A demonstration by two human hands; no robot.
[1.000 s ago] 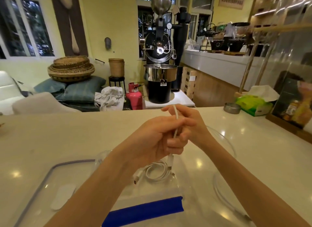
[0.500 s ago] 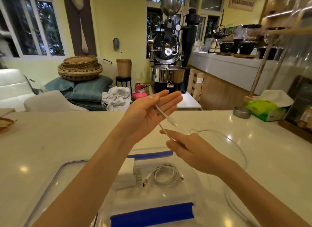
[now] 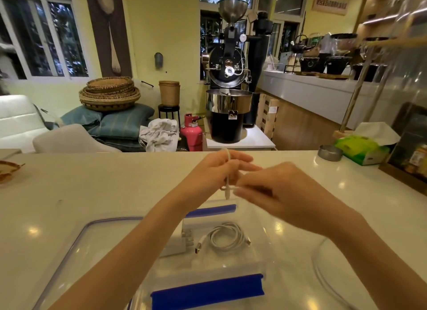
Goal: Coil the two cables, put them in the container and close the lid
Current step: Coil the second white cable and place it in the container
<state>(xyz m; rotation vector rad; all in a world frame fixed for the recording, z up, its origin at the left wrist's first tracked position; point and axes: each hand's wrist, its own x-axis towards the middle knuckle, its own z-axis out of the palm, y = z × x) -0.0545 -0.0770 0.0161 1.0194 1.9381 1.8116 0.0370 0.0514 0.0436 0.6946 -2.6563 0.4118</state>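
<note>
A clear container [image 3: 265, 245] with blue clips stands on the counter in front of me. Inside it lie a coiled white cable [image 3: 227, 237] and a white charger block [image 3: 182, 238]. Above the container's far edge, my left hand [image 3: 215, 171] holds a second white cable [image 3: 227, 171] that runs over its fingers, the plug end hanging down. My right hand [image 3: 272, 189], blurred, pinches the same cable beside the left. The slack of that cable [image 3: 323, 277] loops over the counter at the lower right. The clear lid [image 3: 76, 245] lies to the left of the container.
A green tissue box [image 3: 362, 150] and a small metal dish [image 3: 330, 152] sit at the counter's far right, next to a wooden-framed stand [image 3: 413, 148]. A woven item [image 3: 8, 171] lies at the far left edge.
My left hand, raised and flat half a second ago, has come down and curled onto the cable. My right hand has risen to meet it. The view has tilted slightly.
</note>
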